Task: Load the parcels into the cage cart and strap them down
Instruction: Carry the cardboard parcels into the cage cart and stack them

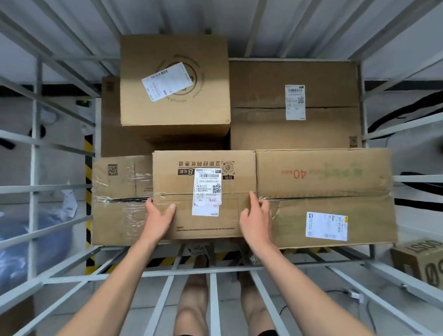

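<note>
I am looking down over the near rail of a white metal cage cart (214, 270), both bare arms reaching in. My left hand (158, 215) and right hand (254, 215) press flat against the near corners of a middle cardboard parcel (182, 219), fingers spread and curled over its edges, so each grip is closed on that box rather than empty. The parcel carries a white shipping label (207, 192) and sits in the front row, touching a taped parcel (118, 204) on its left and a wide flat parcel (324, 184) on its right. Behind them stand a taller box (174, 81) and a broad box (293, 102) against the back bars. One more carton (429, 263) waits outside the cart at lower right. I judge the loading step is in hand, this parcel being seated in its gap. Next I would need to press it level, let go, fetch the remaining carton, then find the strap; I see no strap clearly here.
</note>
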`<control>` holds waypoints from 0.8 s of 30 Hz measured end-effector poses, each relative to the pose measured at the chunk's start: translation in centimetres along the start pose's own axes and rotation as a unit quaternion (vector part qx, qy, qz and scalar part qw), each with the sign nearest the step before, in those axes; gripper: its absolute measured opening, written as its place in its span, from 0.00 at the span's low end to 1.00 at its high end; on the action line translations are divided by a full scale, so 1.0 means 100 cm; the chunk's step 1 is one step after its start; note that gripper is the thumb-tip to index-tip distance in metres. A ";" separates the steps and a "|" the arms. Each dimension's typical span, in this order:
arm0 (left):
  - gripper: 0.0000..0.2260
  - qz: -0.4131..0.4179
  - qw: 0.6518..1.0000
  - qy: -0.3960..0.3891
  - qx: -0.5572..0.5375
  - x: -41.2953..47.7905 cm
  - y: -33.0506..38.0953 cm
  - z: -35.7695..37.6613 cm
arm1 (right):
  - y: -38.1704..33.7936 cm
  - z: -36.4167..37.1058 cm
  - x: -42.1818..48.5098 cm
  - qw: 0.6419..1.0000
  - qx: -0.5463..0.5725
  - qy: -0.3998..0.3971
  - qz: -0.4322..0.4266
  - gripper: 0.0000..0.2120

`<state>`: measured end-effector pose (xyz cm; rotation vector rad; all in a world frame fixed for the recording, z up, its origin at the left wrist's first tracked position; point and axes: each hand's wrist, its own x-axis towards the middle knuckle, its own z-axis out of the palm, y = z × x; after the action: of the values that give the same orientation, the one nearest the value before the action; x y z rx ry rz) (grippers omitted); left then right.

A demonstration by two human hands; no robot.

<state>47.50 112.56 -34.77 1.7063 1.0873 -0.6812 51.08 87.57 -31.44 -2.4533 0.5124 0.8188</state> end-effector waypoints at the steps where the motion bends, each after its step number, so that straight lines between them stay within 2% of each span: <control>1: 0.41 -0.001 1.000 0.015 0.016 -0.007 0.001 0.002 | 0.003 -0.003 -0.005 1.000 -0.003 -0.008 -0.016 0.27; 4: 0.42 0.005 0.996 0.050 0.078 -0.039 0.015 0.015 | 0.009 -0.018 -0.024 0.999 -0.008 -0.028 -0.046 0.31; 6: 0.41 0.046 0.989 0.055 0.129 -0.071 0.028 0.027 | 0.010 -0.036 -0.038 0.998 -0.013 -0.036 -0.057 0.32; 13: 0.35 0.188 0.957 -0.010 0.222 -0.194 0.091 0.088 | 0.021 -0.125 -0.087 0.994 -0.046 -0.026 -0.094 0.34; 19: 0.30 0.291 0.891 -0.056 0.345 -0.289 0.131 0.136 | 0.069 -0.212 -0.133 0.995 -0.056 0.058 -0.053 0.33; 24: 0.30 0.368 0.818 -0.097 0.431 -0.339 0.156 0.183 | 0.143 -0.267 -0.170 0.988 0.018 0.144 0.060 0.33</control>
<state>47.04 81.48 -7.22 2.5121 -0.1634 -0.8535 43.32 64.26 -6.86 -2.5406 0.7794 0.4953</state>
